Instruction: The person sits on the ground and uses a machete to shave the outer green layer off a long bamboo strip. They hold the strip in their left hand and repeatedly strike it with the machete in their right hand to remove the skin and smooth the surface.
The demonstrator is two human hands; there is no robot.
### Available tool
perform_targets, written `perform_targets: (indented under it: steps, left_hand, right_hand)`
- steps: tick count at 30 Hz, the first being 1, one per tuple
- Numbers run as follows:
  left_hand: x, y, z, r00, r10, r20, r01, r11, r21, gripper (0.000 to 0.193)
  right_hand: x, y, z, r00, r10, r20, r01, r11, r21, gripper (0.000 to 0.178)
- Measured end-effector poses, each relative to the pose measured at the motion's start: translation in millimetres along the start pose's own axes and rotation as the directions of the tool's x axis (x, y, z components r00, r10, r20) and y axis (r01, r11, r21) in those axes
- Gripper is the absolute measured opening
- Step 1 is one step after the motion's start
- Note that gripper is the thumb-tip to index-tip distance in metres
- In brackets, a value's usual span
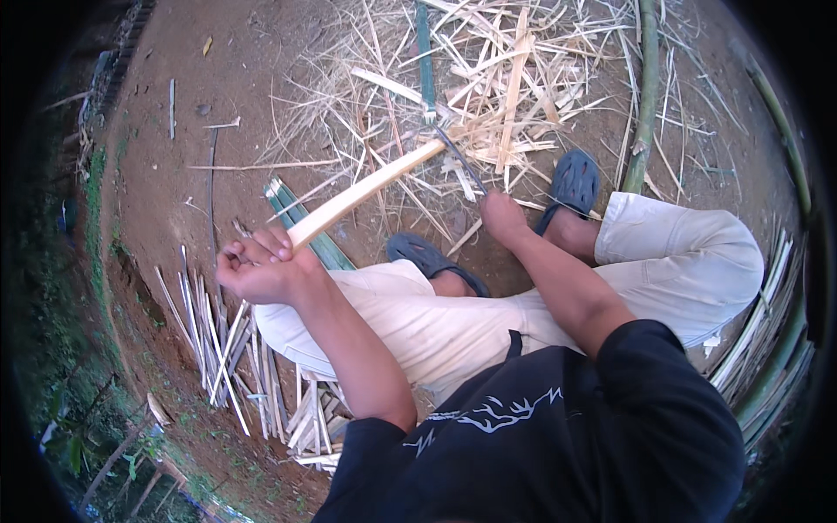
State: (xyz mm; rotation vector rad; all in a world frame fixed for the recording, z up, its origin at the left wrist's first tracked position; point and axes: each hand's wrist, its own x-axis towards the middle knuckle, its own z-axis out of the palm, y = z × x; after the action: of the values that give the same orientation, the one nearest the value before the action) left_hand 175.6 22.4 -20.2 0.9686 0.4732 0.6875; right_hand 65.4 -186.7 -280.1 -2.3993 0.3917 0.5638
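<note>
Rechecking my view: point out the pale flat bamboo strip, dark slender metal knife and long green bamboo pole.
Pale flat bamboo strip (366, 192), head view: middle section.
Dark slender metal knife (461, 159), head view: blade.
Long green bamboo pole (648, 87), head view: upper part.

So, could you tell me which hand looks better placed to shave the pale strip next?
Probably the right hand: it grips the dark blade, which lies at the far end of the pale strip. The left hand holds the near end, so it seems better suited to steadying.
</note>
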Motion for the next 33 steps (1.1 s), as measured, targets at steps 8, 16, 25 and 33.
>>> perform_targets:
  steps: [8,16,25,33]
  left_hand:
    - [1.0,9.0,-7.8,0.999,-0.036,0.001,0.036,0.998,0.057,0.026]
    - [-5.5,12.2,2.5,0.815,-0.116,0.567,0.114,0.993,0.039,0.035]
    - [-42.6,15.7,-16.3,0.510,-0.129,0.850,0.188,0.981,0.037,0.049]
    - [-66.3,14.4,-17.4,0.607,-0.129,0.784,0.001,0.987,0.161,0.020]
  right_hand:
    - [-26.8,12.0,25.8,1.000,0.027,0.010,-0.027,0.998,0.049,0.029]
    - [-13.2,-21.0,-7.6,0.970,0.240,0.034,-0.241,0.946,0.215,0.033]
    - [-102.2,-119.8,-96.8,0.808,-0.502,-0.309,0.584,0.753,0.303,0.019]
    - [-48.5,-66.6,-63.6,0.960,-0.227,-0.162,0.248,0.960,0.126,0.018]
